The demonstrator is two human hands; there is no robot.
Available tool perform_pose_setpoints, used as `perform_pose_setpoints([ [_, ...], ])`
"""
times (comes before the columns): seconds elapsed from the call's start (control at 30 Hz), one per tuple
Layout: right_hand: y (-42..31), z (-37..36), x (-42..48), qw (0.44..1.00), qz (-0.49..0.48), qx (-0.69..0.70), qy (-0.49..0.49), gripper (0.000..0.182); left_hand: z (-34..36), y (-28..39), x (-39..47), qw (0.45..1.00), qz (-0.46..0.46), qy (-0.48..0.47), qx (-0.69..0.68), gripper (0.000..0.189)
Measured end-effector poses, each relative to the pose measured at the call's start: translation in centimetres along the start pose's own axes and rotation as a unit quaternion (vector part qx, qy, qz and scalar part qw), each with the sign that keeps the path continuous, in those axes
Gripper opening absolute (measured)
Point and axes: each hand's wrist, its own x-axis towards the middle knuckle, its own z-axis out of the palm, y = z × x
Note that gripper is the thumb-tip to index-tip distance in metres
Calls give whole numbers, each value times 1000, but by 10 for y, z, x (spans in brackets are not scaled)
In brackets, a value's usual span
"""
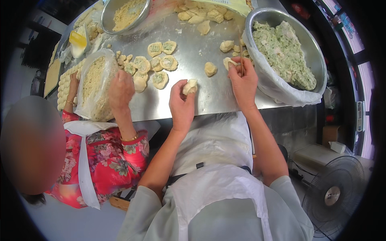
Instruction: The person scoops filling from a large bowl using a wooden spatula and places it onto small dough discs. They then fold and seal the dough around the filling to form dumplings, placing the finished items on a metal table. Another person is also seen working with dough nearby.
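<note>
Between the thumb and fingers of my left hand (182, 104) is a pale dough piece (190, 86), held just above the front part of the metal table. My right hand (245, 86) pinches another dough piece (228, 63) and also grips a thin stick (241, 51) that points away from me. A single dough ball (210, 69) lies on the table between my hands. Several flattened dough rounds with green filling (160, 79) are spread to the left. Right of my right hand stands a large metal bowl (320, 70), lined with plastic, holding green-flecked filling (283, 54).
At my left a co-worker's hand (121, 90) is beside a plastic bag of crumbly filling (96, 79). Farther back are a metal bowl of yellow crumbs (105, 22), a yellow scraper (77, 39) and a dough heap (202, 13). A fan (331, 195) stands behind on the right.
</note>
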Motion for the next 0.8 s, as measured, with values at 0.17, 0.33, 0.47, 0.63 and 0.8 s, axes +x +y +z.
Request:
perform_pose_setpoints([
  [0.17,15,8,-8,996,8,5,-91,35,-8,19,-18,908,209,-100,348,47],
  [0.33,12,-25,-40,991,65,100,-56,34,-14,43,6,949,205,-33,239,51],
  [0.47,23,-36,-53,988,51,128,-74,31,25,39,29,860,277,-14,428,63],
  [0.63,18,-36,-54,984,70,156,-39,24,56,2,30,810,219,-94,535,88],
  [0.8,22,-32,-52,991,41,122,-47,24,71,-12,55,776,232,-62,583,80],
])
